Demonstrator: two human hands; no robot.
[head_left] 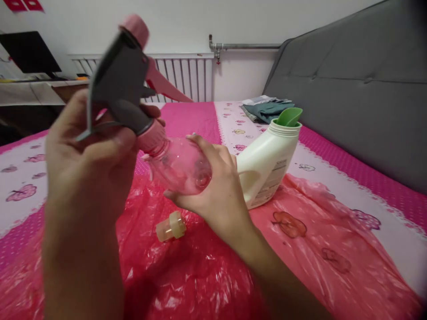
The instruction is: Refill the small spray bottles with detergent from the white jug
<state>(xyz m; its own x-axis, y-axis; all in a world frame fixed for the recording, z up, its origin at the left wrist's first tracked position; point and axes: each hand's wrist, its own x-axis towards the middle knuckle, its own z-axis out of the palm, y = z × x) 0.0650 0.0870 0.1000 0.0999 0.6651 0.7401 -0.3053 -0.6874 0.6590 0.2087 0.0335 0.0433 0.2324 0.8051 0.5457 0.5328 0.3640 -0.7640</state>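
Observation:
A pink, see-through spray bottle (180, 164) with a grey and pink trigger head (122, 82) is held tilted in the air between my hands. My left hand (96, 151) is closed around the lower part of the spray head, by its pink collar (153, 135). The bottle's rounded body sits in my right hand (216, 182), thumb below and fingers above. Below them lies a small yellowish clear cap (171, 226) on its side. Right of my right hand a cream jug (271, 164) stands with a green scoop-shaped piece (289, 117) in its mouth.
A red plastic sheet (187, 275) is spread over the patterned bedspread (190, 118). Folded clothes (268, 109) lie farther back. On the right rises a grey padded headboard (350, 80). A radiator (193, 75) lines the wall, and a black monitor (30, 53) stands at far left.

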